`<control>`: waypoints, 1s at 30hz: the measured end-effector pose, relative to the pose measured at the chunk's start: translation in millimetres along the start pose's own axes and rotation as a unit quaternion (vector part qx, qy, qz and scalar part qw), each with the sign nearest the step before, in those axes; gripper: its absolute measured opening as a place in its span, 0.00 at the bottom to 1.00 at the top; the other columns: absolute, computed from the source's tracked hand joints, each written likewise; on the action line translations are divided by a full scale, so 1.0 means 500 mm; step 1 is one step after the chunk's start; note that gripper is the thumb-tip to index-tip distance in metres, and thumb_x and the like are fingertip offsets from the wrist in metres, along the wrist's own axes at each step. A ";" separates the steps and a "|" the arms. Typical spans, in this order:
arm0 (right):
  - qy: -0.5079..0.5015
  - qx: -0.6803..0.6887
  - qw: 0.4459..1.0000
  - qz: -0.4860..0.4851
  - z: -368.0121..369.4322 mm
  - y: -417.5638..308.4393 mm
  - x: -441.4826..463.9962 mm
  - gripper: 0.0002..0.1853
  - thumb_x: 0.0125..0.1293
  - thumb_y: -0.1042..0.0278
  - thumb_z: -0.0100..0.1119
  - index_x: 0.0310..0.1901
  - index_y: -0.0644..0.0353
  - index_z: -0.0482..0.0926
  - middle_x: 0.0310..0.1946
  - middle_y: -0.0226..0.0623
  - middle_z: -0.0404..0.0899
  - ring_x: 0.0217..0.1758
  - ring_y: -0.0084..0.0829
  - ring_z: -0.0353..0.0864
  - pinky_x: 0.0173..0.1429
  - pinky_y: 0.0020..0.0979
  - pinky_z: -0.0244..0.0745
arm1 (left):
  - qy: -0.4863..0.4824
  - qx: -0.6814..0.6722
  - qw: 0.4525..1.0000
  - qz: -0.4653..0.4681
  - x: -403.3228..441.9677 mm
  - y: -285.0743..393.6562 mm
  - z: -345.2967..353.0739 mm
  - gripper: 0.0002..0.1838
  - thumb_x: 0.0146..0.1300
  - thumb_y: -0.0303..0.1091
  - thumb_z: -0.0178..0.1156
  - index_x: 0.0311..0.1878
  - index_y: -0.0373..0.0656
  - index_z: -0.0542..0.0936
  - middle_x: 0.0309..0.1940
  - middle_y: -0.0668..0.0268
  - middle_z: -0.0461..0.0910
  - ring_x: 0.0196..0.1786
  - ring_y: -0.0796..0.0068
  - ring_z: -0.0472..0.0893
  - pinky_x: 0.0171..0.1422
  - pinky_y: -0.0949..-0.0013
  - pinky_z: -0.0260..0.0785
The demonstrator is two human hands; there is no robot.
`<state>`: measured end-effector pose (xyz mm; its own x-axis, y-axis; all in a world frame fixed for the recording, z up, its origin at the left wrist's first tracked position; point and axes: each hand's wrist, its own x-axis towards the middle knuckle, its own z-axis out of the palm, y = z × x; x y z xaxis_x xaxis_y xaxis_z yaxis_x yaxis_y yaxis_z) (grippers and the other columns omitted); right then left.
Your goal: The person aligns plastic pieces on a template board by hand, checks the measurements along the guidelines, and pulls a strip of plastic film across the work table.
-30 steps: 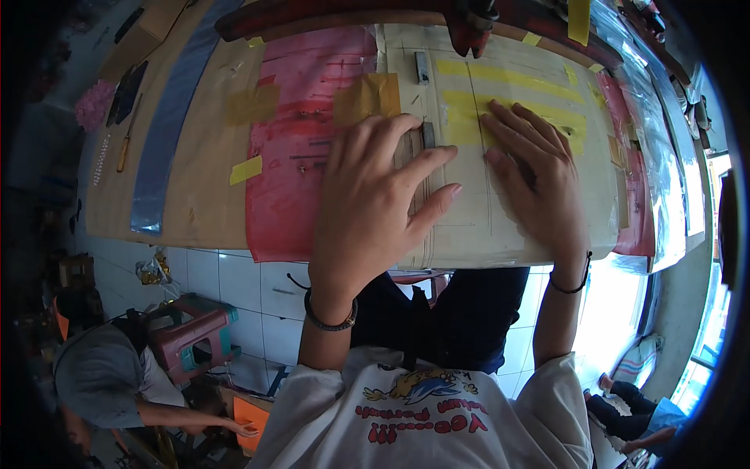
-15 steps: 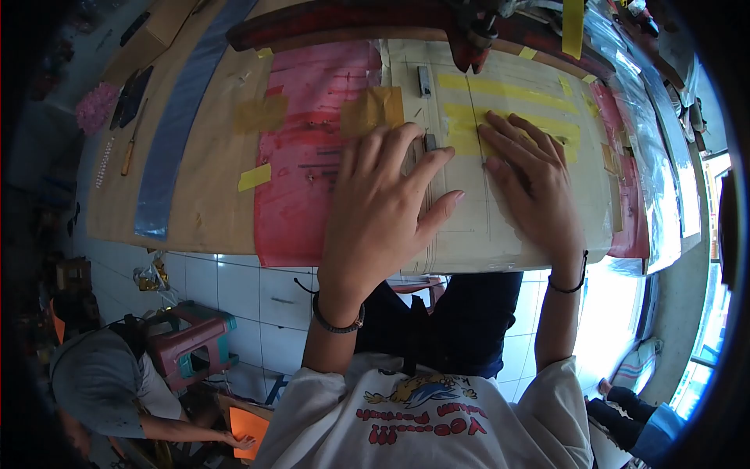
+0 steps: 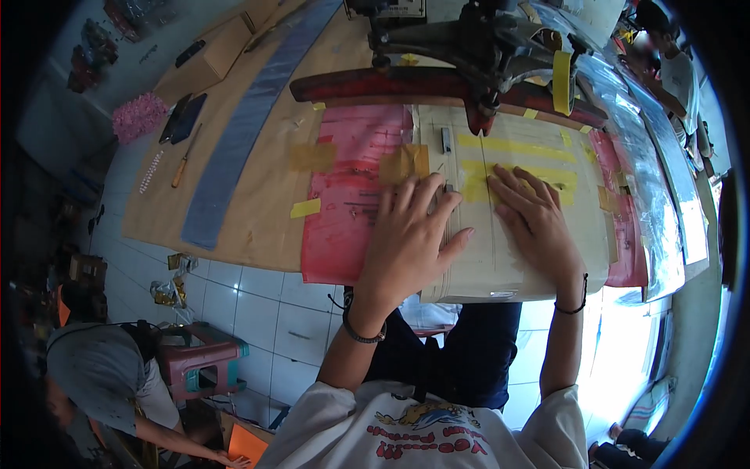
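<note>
My left hand (image 3: 414,234) lies palm down with fingers spread, over the seam between a red-stained sheet (image 3: 332,254) and a cream board (image 3: 484,262). Its fingertips are close to a small grey block (image 3: 451,188); I cannot tell if they touch it. A second small grey block (image 3: 446,141) sits farther up the board. My right hand (image 3: 539,230) rests with its fingers stretched out over strips of yellow tape (image 3: 476,173) on the board. Thin lines run along the board. Neither hand grips anything.
A red metal bar with a black mechanism (image 3: 484,66) spans the board's far side, with a yellow tape roll (image 3: 561,82) hanging there. To the left are a blue-grey strip (image 3: 226,164), a wooden-handled tool (image 3: 180,170) and phones (image 3: 187,117). A person (image 3: 109,383) crouches lower left beside a stool (image 3: 205,363).
The view has tilted up, so the table sits lower and more of the mechanism and the person at upper right show. Both hands stay in nearly the same place on the board.
</note>
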<state>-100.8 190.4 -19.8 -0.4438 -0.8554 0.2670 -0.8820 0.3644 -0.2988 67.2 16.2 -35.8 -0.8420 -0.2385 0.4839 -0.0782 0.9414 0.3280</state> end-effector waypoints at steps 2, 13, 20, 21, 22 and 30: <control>-0.016 0.000 1.000 -0.002 -0.004 0.004 0.000 0.23 0.81 0.60 0.57 0.73 0.52 0.79 0.78 0.36 0.74 0.84 0.45 0.64 0.86 0.50 0.53 | 0.001 -0.003 1.000 0.002 0.000 0.000 0.001 0.25 0.71 0.50 0.68 0.62 0.44 0.80 0.66 0.57 0.74 0.70 0.52 0.71 0.76 0.48 0.62; 0.024 0.009 1.000 -0.012 0.000 -0.004 -0.006 0.21 0.80 0.64 0.56 0.71 0.52 0.82 0.77 0.36 0.76 0.83 0.45 0.67 0.86 0.50 0.55 | -0.007 0.003 1.000 0.001 -0.003 -0.004 0.003 0.25 0.71 0.52 0.68 0.62 0.45 0.81 0.67 0.57 0.75 0.71 0.52 0.72 0.77 0.46 0.61; 0.028 0.017 0.999 -0.005 -0.002 -0.007 -0.007 0.21 0.80 0.63 0.56 0.70 0.52 0.82 0.76 0.36 0.76 0.82 0.45 0.68 0.86 0.49 0.55 | -0.017 0.005 1.000 -0.002 -0.001 0.001 -0.002 0.26 0.71 0.53 0.68 0.62 0.45 0.81 0.67 0.58 0.75 0.70 0.52 0.72 0.77 0.46 0.61; 0.029 0.016 0.999 -0.005 -0.003 -0.007 -0.007 0.21 0.80 0.63 0.56 0.70 0.52 0.82 0.76 0.36 0.76 0.82 0.45 0.68 0.86 0.49 0.55 | -0.018 0.005 1.000 -0.003 -0.001 0.002 -0.004 0.26 0.71 0.52 0.68 0.62 0.45 0.81 0.67 0.58 0.75 0.70 0.52 0.72 0.76 0.47 0.61; 0.031 0.016 0.999 -0.007 -0.002 -0.007 -0.007 0.21 0.80 0.63 0.56 0.70 0.53 0.82 0.76 0.37 0.76 0.82 0.45 0.68 0.86 0.49 0.55 | -0.018 0.007 1.000 -0.004 0.000 0.002 -0.005 0.26 0.71 0.52 0.68 0.63 0.45 0.81 0.67 0.58 0.75 0.70 0.52 0.72 0.76 0.47 0.61; 0.035 0.030 0.999 -0.007 -0.006 -0.010 -0.005 0.21 0.79 0.61 0.57 0.69 0.54 0.83 0.76 0.38 0.77 0.82 0.45 0.68 0.85 0.50 0.55 | -0.015 0.002 1.000 -0.002 0.002 0.003 -0.007 0.24 0.70 0.50 0.69 0.63 0.47 0.81 0.67 0.59 0.75 0.70 0.52 0.72 0.76 0.47 0.62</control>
<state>-95.9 191.9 -16.5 -0.4439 -0.8318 0.3332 -0.8779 0.3290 -0.3480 68.1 16.5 -32.1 -0.8576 -0.2342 0.4580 -0.0832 0.9418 0.3258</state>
